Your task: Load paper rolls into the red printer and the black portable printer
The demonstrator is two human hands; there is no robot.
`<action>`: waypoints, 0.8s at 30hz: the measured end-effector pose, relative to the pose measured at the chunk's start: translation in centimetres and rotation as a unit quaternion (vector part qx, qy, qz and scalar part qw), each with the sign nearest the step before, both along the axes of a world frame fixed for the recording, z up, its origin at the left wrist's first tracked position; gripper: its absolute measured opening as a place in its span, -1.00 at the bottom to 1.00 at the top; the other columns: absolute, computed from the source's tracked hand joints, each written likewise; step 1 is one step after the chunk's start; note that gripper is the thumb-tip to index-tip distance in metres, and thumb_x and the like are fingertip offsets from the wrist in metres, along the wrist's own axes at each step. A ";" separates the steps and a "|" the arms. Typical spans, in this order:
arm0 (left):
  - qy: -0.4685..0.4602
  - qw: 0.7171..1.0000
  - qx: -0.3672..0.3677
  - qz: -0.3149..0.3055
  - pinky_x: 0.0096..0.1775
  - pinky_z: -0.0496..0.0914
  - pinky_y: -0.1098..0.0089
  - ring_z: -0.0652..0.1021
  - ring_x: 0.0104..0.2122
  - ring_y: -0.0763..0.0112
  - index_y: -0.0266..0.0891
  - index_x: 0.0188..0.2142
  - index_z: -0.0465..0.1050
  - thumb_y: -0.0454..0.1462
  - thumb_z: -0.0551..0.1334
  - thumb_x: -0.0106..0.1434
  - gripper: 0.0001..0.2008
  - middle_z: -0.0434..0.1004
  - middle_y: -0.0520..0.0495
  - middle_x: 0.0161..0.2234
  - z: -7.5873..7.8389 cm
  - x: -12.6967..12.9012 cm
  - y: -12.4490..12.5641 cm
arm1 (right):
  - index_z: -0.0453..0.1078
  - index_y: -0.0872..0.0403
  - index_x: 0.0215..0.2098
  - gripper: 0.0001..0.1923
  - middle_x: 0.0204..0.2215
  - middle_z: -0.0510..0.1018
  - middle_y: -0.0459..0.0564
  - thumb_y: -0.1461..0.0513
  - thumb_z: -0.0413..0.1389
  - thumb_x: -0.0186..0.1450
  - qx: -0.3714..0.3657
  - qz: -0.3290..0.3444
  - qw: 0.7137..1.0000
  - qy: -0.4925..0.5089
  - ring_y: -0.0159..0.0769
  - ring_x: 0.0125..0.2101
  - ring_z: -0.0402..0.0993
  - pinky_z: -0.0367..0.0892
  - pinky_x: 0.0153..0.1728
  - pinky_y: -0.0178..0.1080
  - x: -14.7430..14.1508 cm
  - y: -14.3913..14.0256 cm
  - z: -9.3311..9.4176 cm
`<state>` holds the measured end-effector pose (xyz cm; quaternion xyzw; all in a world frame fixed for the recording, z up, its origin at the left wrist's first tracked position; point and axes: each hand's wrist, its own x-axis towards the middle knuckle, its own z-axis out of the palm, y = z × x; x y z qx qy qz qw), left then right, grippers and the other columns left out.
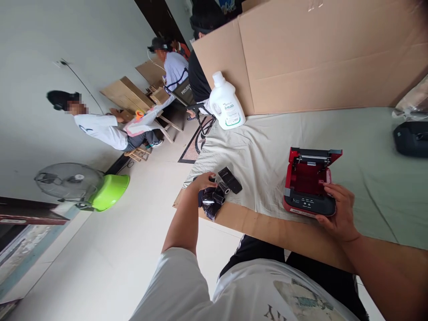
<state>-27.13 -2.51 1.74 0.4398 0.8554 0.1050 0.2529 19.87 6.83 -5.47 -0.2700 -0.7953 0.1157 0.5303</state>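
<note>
where the hands are: while the left hand (pixel 202 182) bends over dark rolls (pixel 219 198), the right hand (pixel 341 210) grips a red and black device (pixel 305 203), well apart.
left grip: bent at the rolls; whether it closes on one, i cannot tell.
device: on the cloth (pixel 264 169), lid (pixel 316 158) raised, red inside showing, thumb (pixel 325 221) at its front edge, fingers (pixel 336 190) on its right side.
beside the rolls: a small black box (pixel 230 180) and a dark shiny bundle (pixel 210 211) lapping over the brown board (pixel 267 227).
beyond: a white bottle (pixel 227 102) stands before a cardboard panel (pixel 310 58); a dark case (pixel 413 139) lies far right.
floor side: a fan (pixel 78 177), a green basin (pixel 112 192) and a seated person in a white shirt (pixel 105 130).
</note>
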 end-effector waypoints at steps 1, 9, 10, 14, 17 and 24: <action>-0.001 1.000 0.007 -0.002 -0.02 0.42 0.30 0.53 -0.01 0.13 -0.27 -0.02 0.47 -0.29 0.35 -0.01 -0.50 0.55 -0.20 0.02 0.1 0.3 0.5 | 0.25 0.02 0.19 -0.30 0.02 0.45 0.20 -0.20 0.08 0.26 0.000 -0.002 1.000 -0.002 0.18 0.07 0.36 0.25 0.05 0.26 0.0 0.0 -0.1; 0.009 1.000 0.017 0.009 0.12 0.31 0.23 0.42 0.14 0.02 -0.28 -0.01 0.45 -0.40 0.30 -0.02 -0.49 0.49 -0.28 0.07 -0.8 4.4 6.1 | 0.25 -0.01 0.19 -0.30 0.03 0.45 0.24 -0.21 0.07 0.24 0.000 -0.013 1.000 -0.018 0.24 0.06 0.38 0.27 0.04 0.26 0.4 0.2 -0.8; 0.011 1.000 0.021 0.012 0.13 0.28 0.21 0.39 0.16 -0.02 -0.29 -0.05 0.47 -0.41 0.31 -0.05 -0.52 0.49 -0.30 0.06 -1.0 5.0 6.6 | 0.25 -0.03 0.19 -0.32 0.02 0.46 0.24 -0.20 0.08 0.24 0.001 -0.015 1.000 -0.020 0.24 0.05 0.39 0.28 0.04 0.26 0.4 0.2 -0.7; -0.034 0.999 0.040 -0.011 0.02 0.37 0.23 0.49 0.04 0.03 -0.30 -0.12 0.50 -0.34 0.32 -0.03 -0.59 0.57 -0.25 -0.07 -0.5 7.7 7.2 | 0.24 -0.06 0.17 -0.37 0.03 0.46 0.22 -0.17 0.08 0.25 0.007 -0.019 0.999 -0.026 0.23 0.04 0.41 0.30 0.04 0.24 0.3 0.1 -0.3; -0.185 0.975 0.060 -0.109 -0.14 0.44 0.31 0.57 -0.17 0.19 -0.29 -0.05 0.49 -0.20 0.34 0.02 -0.53 0.61 -0.15 -0.15 1.9 10.5 6.3 | 0.24 -0.02 0.17 -0.37 0.03 0.46 0.22 -0.18 0.05 0.27 0.018 -0.018 0.999 -0.029 0.19 0.04 0.42 0.31 0.05 0.24 0.1 0.1 -0.2; -0.462 0.771 -0.066 -0.433 -0.31 0.45 0.35 0.60 -0.32 0.24 -0.20 -0.08 0.56 -0.16 0.42 0.02 -0.57 0.63 -0.15 -0.26 8.1 19.6 5.5 | 0.19 0.03 0.22 -0.31 0.07 0.43 0.23 -0.14 0.13 0.26 0.027 -0.023 0.999 -0.024 0.13 0.09 0.35 0.31 0.06 0.25 -0.1 -0.5 0.1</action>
